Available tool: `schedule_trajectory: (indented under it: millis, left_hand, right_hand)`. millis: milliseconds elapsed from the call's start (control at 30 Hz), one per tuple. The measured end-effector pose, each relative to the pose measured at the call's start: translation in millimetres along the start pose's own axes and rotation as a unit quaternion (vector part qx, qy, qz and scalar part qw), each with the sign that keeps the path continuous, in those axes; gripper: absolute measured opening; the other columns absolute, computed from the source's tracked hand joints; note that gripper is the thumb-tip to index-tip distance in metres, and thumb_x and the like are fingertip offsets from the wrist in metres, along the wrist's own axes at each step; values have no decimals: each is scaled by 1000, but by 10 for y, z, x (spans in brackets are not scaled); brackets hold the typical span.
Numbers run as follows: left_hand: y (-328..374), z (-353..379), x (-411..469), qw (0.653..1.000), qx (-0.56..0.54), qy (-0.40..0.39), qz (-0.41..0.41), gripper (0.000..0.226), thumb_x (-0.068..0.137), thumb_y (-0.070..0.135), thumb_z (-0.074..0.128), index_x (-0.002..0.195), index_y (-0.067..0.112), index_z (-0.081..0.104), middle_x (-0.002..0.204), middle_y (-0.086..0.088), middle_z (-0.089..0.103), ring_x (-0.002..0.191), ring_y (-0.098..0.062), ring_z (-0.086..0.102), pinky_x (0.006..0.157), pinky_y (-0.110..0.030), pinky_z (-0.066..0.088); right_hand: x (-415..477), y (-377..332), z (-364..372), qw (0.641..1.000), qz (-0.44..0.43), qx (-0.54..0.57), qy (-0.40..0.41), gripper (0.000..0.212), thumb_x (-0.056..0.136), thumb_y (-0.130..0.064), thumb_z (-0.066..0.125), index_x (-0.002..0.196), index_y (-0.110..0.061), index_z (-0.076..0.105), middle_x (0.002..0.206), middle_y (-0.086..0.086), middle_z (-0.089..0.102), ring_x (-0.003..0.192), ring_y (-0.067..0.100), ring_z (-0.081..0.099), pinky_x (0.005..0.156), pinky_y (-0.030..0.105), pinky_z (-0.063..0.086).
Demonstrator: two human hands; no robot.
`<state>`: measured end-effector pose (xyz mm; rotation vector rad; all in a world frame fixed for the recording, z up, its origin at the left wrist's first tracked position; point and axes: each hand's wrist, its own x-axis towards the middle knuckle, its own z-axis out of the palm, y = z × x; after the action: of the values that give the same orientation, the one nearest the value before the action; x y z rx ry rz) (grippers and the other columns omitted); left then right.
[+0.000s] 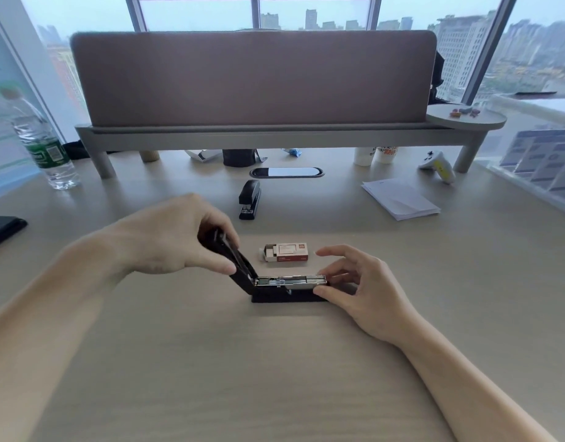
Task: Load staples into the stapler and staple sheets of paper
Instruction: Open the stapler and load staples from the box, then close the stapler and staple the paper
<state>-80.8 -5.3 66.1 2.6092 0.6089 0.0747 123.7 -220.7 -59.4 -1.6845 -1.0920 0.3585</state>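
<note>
A black stapler lies on the desk in front of me with its lid swung up and back to the left, so the metal staple channel shows. My left hand grips the raised lid. My right hand pinches the front end of the base and channel. Just behind the stapler lies a small red and white staple box with its inner tray slid partly out. A stack of white paper sheets rests at the back right.
A second black stapler, closed, lies further back at the centre. A water bottle stands at the left, a dark tablet at the left edge. A monitor riser with cups and a white controller spans the back.
</note>
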Motion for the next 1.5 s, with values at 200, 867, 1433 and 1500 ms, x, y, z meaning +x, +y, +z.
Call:
schedule_trajectory:
  millis: [200,867,1433,1500]
  left_hand:
    - [340,324,301,994,-69,27,76,25,70,28,97,89,25,81,76,18,79,67,3,70,68,-17,53]
    - [362,999,375,988,-85,69,111,24,80,34,88,101,29,79,87,11,81,81,-10,75,80,-37,57]
    - [220,1354,225,965,-168,175,102,28,94,37,74,120,29,78,120,19,77,115,10,67,100,-9,46]
    - [223,1352,233,965,-170,173,97,22,94,37,74,114,29,79,114,19,78,109,8,69,95,-11,49]
  right_hand:
    - [0,-6,-7,1000,5,1,2,53,78,-11,90,119,-37,68,90,-8,80,81,16,75,89,40,62]
    - [17,54,-52,999,-14,-2,-43,75,73,-17,90,139,-31,56,113,-7,77,101,13,77,93,40,62]
    - [123,42,-18,998,33,41,-20,47,98,-15,69,139,-35,56,124,-5,70,117,3,67,92,20,54]
    - [132,52,-22,998,32,43,-19,46,99,-15,69,138,-35,57,125,-5,70,116,3,67,91,20,54]
